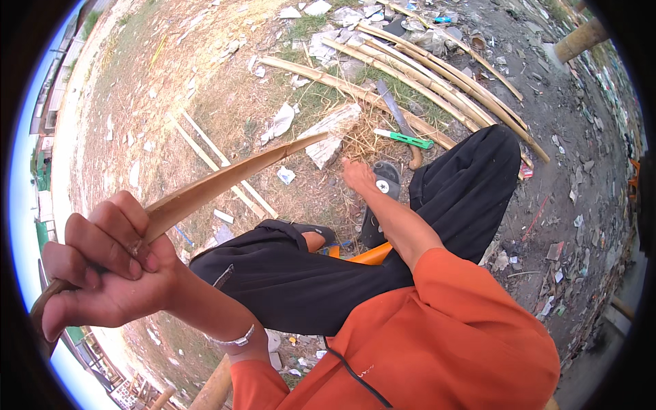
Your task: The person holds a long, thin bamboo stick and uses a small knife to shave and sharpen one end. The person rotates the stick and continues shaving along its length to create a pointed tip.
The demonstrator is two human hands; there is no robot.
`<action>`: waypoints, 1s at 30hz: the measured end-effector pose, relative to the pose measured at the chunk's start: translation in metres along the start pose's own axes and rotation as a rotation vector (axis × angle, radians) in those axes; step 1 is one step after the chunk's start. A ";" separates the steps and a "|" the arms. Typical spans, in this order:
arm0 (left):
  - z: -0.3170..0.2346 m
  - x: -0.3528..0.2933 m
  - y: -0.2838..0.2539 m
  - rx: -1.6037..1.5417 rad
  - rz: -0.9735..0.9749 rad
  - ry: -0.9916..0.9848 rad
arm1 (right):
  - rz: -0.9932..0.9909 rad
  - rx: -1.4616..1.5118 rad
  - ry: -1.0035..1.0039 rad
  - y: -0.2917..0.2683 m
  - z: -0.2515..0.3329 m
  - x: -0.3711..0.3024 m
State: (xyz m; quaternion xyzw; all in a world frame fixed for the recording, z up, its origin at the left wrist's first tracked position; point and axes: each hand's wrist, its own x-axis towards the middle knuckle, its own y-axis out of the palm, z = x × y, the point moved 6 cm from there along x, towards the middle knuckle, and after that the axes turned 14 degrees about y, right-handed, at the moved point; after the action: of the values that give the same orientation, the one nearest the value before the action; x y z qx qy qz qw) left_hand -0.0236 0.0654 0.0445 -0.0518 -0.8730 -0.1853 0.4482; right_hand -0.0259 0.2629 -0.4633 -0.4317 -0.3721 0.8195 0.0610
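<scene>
My left hand, raised at the left, is closed round a split bamboo strip. The strip slants up to the right, and its narrow far end passes over a pale, rough wooden block on the ground. My right hand is low beside that block, next to my dark shoe. Its fingers look curled in; whatever they may hold is hidden. Right of the block lie a green utility knife and a machete with a dark blade and curved wooden handle.
Several long bamboo strips lie across the ground ahead and to the right. Two thin strips lie at the left. Scraps of litter are scattered about. A bamboo post stands at the far right. Something orange shows beneath my legs.
</scene>
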 end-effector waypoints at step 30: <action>-0.004 0.012 -0.052 0.021 0.035 0.031 | 0.165 0.294 -0.560 -0.100 0.093 -0.114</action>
State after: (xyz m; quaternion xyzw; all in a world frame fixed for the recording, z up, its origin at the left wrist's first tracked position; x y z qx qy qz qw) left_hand -0.0407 0.0144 0.0415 -0.0593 -0.8669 -0.1690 0.4651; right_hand -0.0473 0.2343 -0.2891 -0.2047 -0.2158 0.9535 -0.0488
